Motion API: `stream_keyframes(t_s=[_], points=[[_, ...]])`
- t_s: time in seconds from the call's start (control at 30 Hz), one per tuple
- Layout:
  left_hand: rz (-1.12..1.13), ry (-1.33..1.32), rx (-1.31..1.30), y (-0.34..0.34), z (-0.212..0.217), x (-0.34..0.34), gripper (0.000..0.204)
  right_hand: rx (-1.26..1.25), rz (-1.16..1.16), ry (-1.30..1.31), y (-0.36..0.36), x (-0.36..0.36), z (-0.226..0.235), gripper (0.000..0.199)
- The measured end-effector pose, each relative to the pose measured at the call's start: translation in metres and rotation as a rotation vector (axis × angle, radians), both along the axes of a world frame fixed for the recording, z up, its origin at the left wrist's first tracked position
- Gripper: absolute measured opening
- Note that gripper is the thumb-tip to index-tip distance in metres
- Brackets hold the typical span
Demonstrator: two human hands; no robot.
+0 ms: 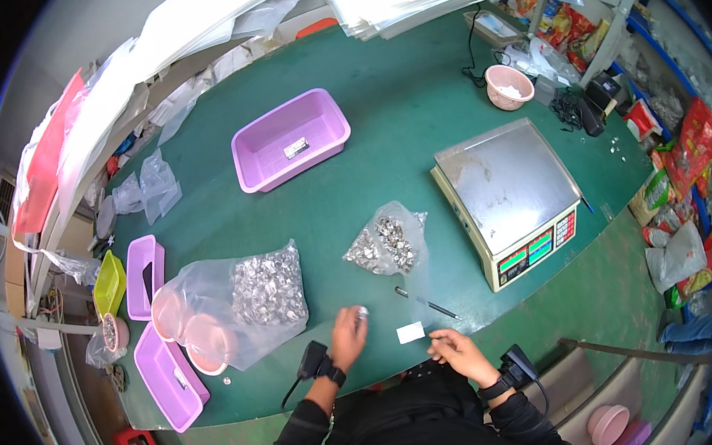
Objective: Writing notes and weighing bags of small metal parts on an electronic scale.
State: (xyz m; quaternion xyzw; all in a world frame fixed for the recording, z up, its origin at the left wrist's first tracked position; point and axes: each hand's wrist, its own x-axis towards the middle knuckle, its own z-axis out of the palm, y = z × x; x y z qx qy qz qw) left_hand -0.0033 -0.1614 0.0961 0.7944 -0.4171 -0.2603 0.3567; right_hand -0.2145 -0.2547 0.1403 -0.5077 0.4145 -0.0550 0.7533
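Resting near the front edge of the green counter (380,103), the left hand (348,336) has its fingers curled around a small silvery piece (362,311). The right hand (458,350) lies just beside a small white card (411,332), fingers loosely bent and holding nothing visible. A clear bag of silvery pieces (387,241) sits toward the counter's middle, beside a weighing scale (508,194).

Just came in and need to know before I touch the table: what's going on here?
A person sits at a green table. The left hand pinches a small silvery piece, and the right hand rests beside a small white slip. Two clear bags of shiny metal pieces lie ahead, with a weighing scale to the right.
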Motion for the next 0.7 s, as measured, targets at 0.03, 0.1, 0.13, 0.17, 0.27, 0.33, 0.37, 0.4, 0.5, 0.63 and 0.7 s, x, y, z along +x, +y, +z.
stream_keyframes(t_s=[0.03,0.1,0.13,0.17,0.27,0.33,0.37,0.4,0.5,0.63,0.7], points=[[-0.049,0.004,-0.114,0.0,0.019,-0.016,0.022,-0.013,0.037,-0.071,-0.002,0.004,0.005,0.029],[-0.078,0.041,-0.183,-0.004,0.056,-0.043,0.021,0.266,-0.051,-0.263,-0.004,0.012,0.02,0.029],[-0.201,0.028,-0.268,-0.008,0.072,-0.053,0.021,0.537,-0.13,-0.441,-0.006,0.015,0.029,0.028],[-0.313,0.029,-0.314,-0.013,0.084,-0.057,0.02,0.662,-0.226,-0.467,-0.008,0.018,0.039,0.025],[-0.015,-0.025,-0.303,-0.03,0.108,-0.05,0.018,0.713,0.013,-0.235,-0.04,0.015,0.072,0.02],[0.166,0.062,-0.261,-0.05,0.111,-0.041,0.021,0.659,0.074,-0.183,-0.054,0.01,0.098,0.021],[0.241,-0.015,-0.225,-0.066,0.109,-0.038,0.025,0.658,0.07,-0.349,-0.059,0.012,0.109,0.021],[0.317,-0.104,-0.201,-0.078,0.109,-0.036,0.03,0.656,0.057,-0.46,-0.063,0.019,0.116,0.021],[0.154,-0.264,0.202,-0.102,0.107,-0.029,0.036,0.842,-0.039,-0.674,-0.072,0.065,0.118,0.017],[0.263,-0.134,0.172,-0.09,0.107,-0.017,0.029,0.593,-0.222,-0.607,-0.095,0.131,0.089,0.029],[0.284,-0.04,0.083,-0.075,0.103,-0.009,0.028,0.41,-0.212,-0.473,-0.096,0.135,0.076,0.036]])
